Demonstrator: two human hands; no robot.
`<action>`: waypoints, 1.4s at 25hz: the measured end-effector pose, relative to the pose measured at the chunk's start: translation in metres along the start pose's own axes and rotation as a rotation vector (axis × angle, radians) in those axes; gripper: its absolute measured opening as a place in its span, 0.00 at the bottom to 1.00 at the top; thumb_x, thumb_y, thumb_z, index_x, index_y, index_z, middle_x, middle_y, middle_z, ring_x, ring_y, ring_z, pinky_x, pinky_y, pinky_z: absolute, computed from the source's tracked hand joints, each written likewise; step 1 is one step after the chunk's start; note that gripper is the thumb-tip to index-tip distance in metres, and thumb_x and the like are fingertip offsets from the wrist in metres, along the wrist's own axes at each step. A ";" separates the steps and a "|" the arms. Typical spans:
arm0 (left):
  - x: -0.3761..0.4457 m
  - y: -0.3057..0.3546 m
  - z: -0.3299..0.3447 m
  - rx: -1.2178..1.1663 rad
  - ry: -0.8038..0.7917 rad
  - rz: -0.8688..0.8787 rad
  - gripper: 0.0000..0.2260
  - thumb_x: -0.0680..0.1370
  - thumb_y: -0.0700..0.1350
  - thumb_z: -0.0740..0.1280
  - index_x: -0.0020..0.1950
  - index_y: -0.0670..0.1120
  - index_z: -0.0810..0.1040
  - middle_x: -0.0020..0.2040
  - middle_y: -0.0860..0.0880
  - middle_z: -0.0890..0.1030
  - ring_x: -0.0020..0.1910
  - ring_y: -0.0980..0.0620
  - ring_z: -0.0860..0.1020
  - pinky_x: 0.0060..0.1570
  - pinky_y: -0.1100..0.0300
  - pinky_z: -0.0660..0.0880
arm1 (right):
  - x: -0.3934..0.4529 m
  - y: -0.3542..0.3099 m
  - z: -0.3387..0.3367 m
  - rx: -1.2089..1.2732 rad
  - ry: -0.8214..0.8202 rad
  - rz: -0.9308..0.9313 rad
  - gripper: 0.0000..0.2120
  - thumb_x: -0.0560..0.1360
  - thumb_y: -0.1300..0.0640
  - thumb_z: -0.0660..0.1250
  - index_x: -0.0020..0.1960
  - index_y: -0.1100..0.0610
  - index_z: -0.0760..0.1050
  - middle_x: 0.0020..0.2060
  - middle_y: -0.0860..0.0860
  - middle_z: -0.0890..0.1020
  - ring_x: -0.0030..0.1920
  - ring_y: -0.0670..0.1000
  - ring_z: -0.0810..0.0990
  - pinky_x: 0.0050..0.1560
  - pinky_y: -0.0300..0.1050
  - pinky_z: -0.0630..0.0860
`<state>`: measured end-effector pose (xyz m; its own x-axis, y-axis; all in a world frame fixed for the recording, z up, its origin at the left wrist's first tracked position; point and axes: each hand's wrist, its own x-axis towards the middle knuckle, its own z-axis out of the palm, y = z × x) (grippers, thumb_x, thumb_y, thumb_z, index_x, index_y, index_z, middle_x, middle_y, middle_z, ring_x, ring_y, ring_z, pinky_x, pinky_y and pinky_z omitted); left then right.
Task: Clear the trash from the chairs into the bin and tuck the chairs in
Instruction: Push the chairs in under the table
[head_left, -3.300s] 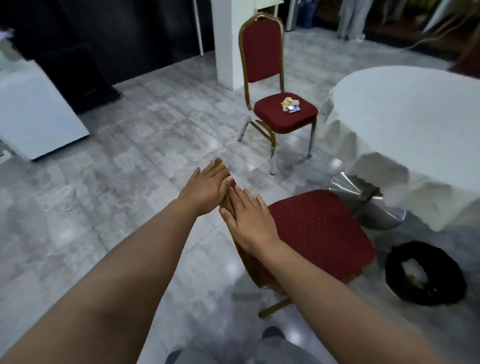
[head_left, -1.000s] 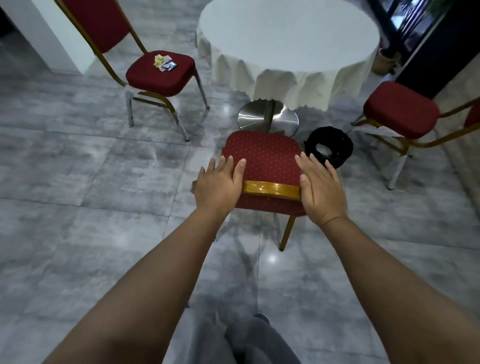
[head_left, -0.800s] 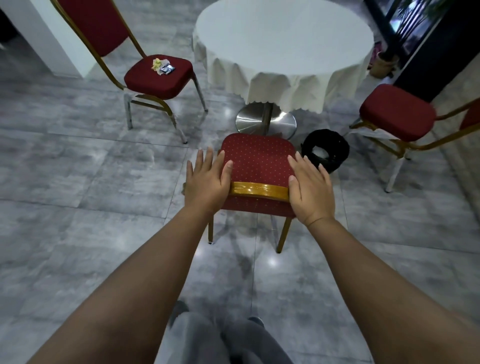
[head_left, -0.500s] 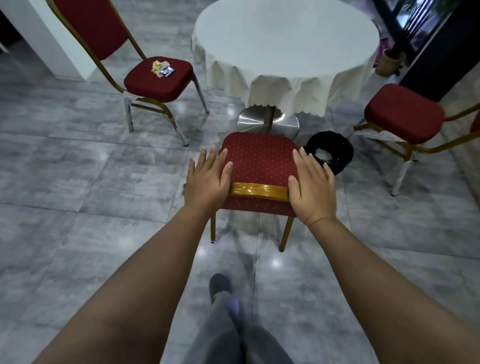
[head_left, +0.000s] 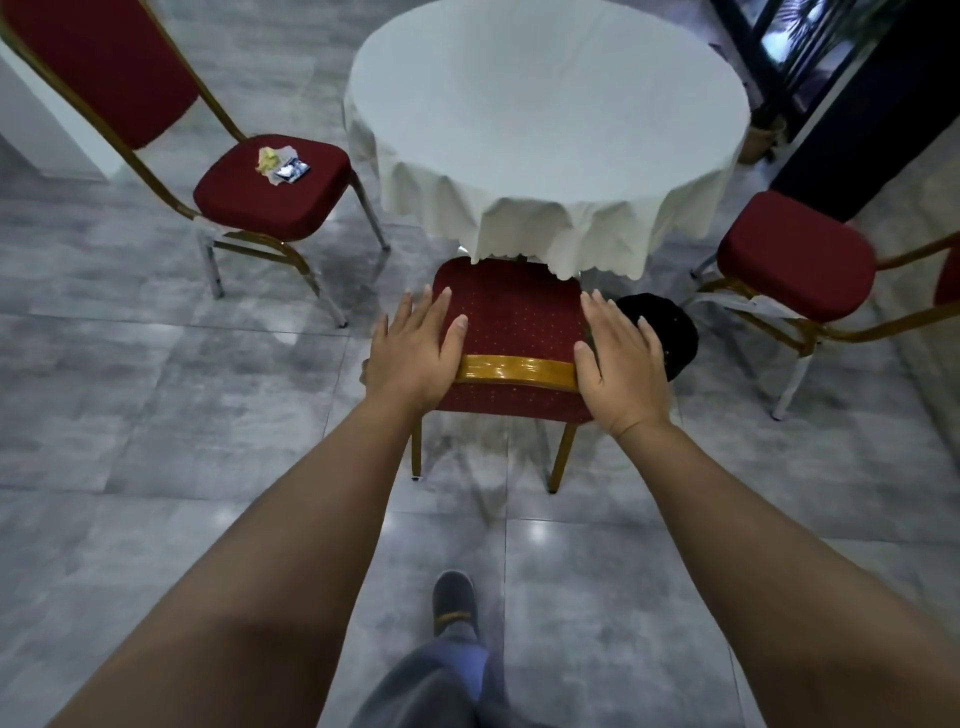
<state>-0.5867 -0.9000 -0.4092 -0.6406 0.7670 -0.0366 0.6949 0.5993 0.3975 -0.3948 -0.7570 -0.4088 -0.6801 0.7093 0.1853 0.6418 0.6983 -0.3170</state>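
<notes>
A red chair (head_left: 511, 306) with a gold frame stands right in front of me, its seat front under the hanging white cloth of the round table (head_left: 545, 104). My left hand (head_left: 415, 353) and my right hand (head_left: 621, 364) lie flat on the two ends of its gold top rail (head_left: 517, 371), fingers spread and not curled around it. The black bin (head_left: 670, 327) sits on the floor just right of this chair, partly hidden by my right hand. Crumpled trash (head_left: 280, 163) lies on the seat of a second red chair (head_left: 270, 208) at the left, which stands away from the table.
A third red chair (head_left: 795, 254) stands at the right, turned away from the table edge. A white pillar base (head_left: 52, 140) is behind the left chair. My foot (head_left: 453, 603) is on the grey tile floor behind the near chair.
The near chair has slid forward, so its seat front now sits beneath the tablecloth edge. My hands have stayed on the top rail, and I have stepped closer to the table.
</notes>
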 end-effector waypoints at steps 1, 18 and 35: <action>0.016 -0.001 -0.002 0.001 -0.002 0.004 0.26 0.83 0.59 0.44 0.80 0.53 0.54 0.80 0.50 0.54 0.80 0.51 0.46 0.77 0.47 0.43 | 0.014 -0.001 0.002 -0.003 -0.001 0.008 0.29 0.79 0.47 0.48 0.79 0.52 0.58 0.78 0.50 0.63 0.78 0.48 0.59 0.78 0.52 0.49; 0.155 -0.019 -0.013 0.001 -0.012 0.061 0.26 0.83 0.58 0.44 0.79 0.53 0.55 0.80 0.49 0.54 0.80 0.51 0.47 0.77 0.48 0.42 | 0.134 -0.006 0.029 -0.010 0.042 0.072 0.29 0.79 0.47 0.47 0.78 0.54 0.61 0.76 0.51 0.66 0.77 0.50 0.62 0.78 0.52 0.52; 0.211 -0.031 -0.025 0.061 -0.017 0.105 0.23 0.84 0.53 0.45 0.79 0.56 0.55 0.80 0.49 0.55 0.80 0.50 0.47 0.77 0.47 0.42 | 0.179 -0.016 0.041 0.013 0.010 0.086 0.27 0.80 0.47 0.49 0.78 0.53 0.61 0.76 0.51 0.66 0.76 0.51 0.62 0.76 0.55 0.56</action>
<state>-0.7518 -0.7629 -0.4066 -0.5582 0.8296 -0.0134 0.7766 0.5281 0.3435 -0.5415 -0.6446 -0.4088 -0.6194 0.7673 0.1662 0.6927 0.6337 -0.3444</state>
